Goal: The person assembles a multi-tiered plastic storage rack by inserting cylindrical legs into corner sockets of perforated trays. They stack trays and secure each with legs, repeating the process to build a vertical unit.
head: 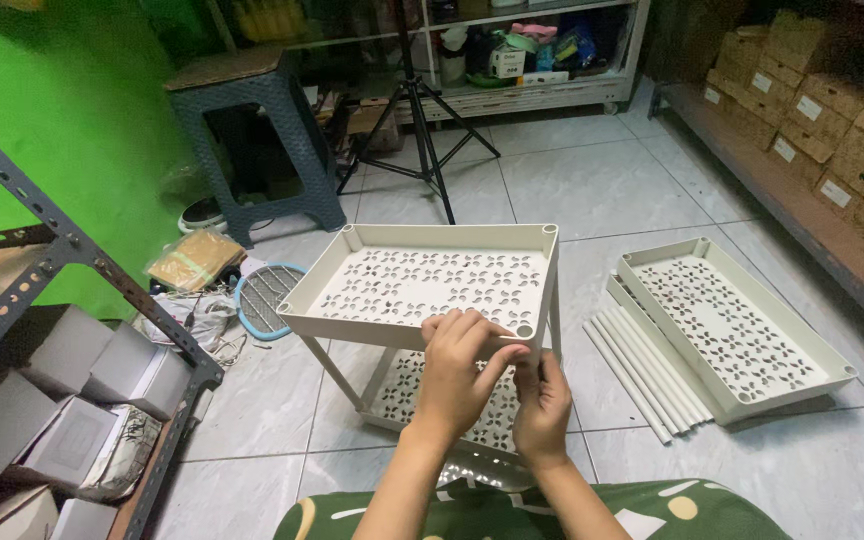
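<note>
Both hands: left hand (459,372) and right hand (542,400) pinch upper tray (392,240) corner (tray empty, perforated).

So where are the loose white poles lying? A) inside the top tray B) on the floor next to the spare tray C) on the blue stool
B: the white poles lie side by side on the floor tiles, right beside the spare tray.

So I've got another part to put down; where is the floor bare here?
Bare tile lies between the tripod and the spare tray, and at front left between the rack and the metal shelf. It is crowded by the stool and beside the white tubes.
</note>
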